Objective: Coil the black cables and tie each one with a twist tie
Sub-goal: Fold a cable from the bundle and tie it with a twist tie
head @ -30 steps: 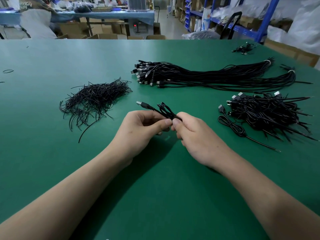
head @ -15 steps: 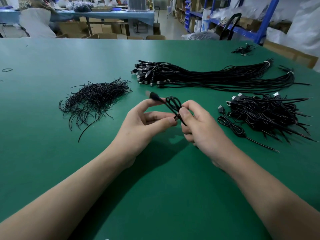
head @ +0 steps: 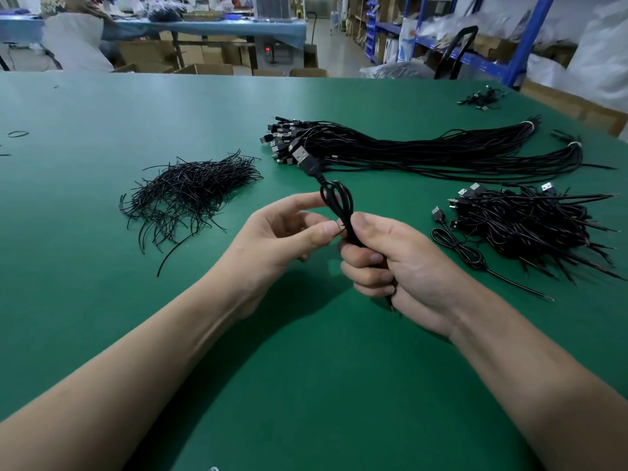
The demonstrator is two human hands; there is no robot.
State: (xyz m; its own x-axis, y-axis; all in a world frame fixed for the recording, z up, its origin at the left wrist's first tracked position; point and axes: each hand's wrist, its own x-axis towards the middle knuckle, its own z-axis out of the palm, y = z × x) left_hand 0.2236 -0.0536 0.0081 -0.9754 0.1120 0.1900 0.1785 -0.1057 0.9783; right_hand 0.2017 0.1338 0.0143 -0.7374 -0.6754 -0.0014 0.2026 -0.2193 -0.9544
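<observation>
Raised since the earlier frame, the coiled cable [head: 336, 207] now stands upright between the hands, its USB plug [head: 302, 157] pointing up and away where it earlier lay lower and to the left; the right hand [head: 404, 266] has turned into a fist about the coil's lower half, fingers [head: 368, 258] curled tight round it, a bare wire end showing below; the left hand [head: 278, 232] sits just beside, forefinger touching the upper loop, thumb close to a short black stub at the coil's waist; whether that stub is a twist tie, and whether the left fingers pinch it, cannot be told.

Progress, as judged: this cable is coiled and its tie is being fastened or nearly so; a heap of coiled cables [head: 530, 226] lies at the right with one separate coil [head: 458, 248] just beside it, so a fair share appears finished; the long bundle of straight cables [head: 424, 154] beyond the hands is left to do; the pile of twist ties [head: 190, 192] at the left is plentiful.

Room: open green counter [head: 306, 385] shows beneath and before the hands, with free passage rightward to the heap and leftward to the ties; the far and right edges lie well apart from the work; a small cluster of cables [head: 479, 98] sits near the far right corner.
</observation>
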